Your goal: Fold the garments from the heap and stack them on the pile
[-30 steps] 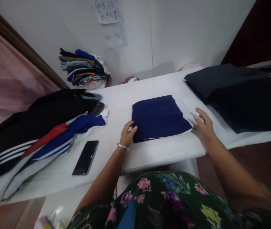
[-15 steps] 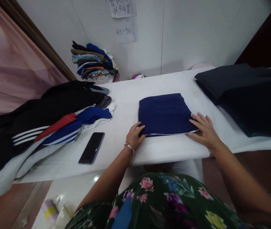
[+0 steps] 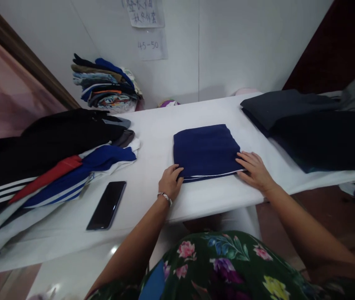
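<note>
Navy folded cloth [image 3: 207, 148] lay right of the phone [image 3: 107, 205], its near corners touched by left hand [image 3: 169, 183] and right hand [image 3: 255, 171], fingers loosely bent; whether they pinched, I couldn't tell. Uneven tugging risked skewing its stacked near-edge layers.

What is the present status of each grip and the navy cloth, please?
Left grip on folded navy cloth, near-left corner. Right grip on its near-right corner. Cloth flat on white table. Phone lies apart, to the left.

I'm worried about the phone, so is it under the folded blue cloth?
No, the phone lies uncovered on the white table, left of the folded blue cloth.
</note>
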Motion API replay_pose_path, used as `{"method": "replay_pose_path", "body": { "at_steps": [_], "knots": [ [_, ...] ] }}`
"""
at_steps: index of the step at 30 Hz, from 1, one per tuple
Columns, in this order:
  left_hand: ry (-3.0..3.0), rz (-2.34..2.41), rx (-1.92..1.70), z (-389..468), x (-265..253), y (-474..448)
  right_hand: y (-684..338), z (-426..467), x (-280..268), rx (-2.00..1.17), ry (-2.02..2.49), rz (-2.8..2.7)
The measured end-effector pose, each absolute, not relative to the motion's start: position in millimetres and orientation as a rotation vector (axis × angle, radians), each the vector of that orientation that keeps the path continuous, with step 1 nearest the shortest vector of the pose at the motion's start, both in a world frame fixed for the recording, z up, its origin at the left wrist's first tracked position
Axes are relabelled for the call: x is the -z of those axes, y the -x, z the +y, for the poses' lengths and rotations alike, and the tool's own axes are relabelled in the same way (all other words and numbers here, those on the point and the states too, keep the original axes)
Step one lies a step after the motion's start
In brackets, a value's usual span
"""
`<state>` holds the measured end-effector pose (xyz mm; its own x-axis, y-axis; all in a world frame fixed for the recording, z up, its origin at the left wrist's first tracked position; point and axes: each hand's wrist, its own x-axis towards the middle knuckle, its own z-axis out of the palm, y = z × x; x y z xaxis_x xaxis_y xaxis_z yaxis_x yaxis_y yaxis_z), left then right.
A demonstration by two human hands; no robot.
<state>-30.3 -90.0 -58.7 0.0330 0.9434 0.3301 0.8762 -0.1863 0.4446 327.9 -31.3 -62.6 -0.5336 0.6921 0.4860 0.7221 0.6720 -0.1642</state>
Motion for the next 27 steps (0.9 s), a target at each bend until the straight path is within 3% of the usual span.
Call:
{"method": "replay_pose_path", "body": {
  "at_steps": [9,27],
  "knots": [
    [-2.219,1.934,-0.88,-93,57,28,-329,-30,64,0.085,1.055,-2.346],
    [-2.165,2.083,-0.501,-94,48,22,-329,-28,72,0.221,1.228,-2.302]
  ]
}}
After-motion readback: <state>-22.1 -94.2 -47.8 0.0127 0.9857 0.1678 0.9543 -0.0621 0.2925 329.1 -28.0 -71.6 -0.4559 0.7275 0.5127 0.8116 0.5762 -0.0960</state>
